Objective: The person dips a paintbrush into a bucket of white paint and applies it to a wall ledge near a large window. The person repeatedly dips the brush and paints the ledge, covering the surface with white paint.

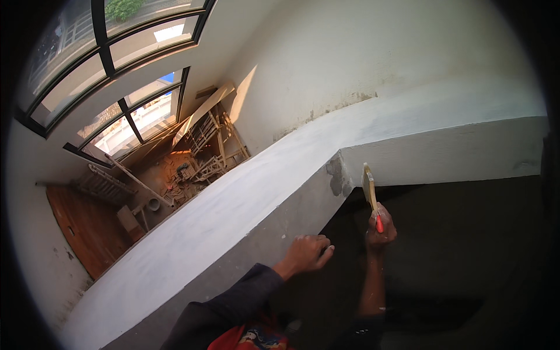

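My right hand [381, 226] is closed round the handle of a paintbrush [369, 185], its red handle end showing below the fingers. The brush is upright, with its head in front of the grey vertical face [420, 157] of the ledge, just right of the inner corner. A rough darker patch [335, 175] marks the plaster at that corner. My left hand [306, 255] lies against the lower part of the ledge's left grey face, its fingers curled in a loose fist with nothing visible in them. White paint [233, 207] covers the top of the ledge.
Far below on the left, wooden ladders [204, 134], planks and rubble lie on a floor, with a bucket [153, 204] nearby. A brown wooden door [87, 227] and dark-framed windows [111, 70] stand beyond. Behind the ledge rises a pale wall [350, 52]. Darkness lies under my hands.
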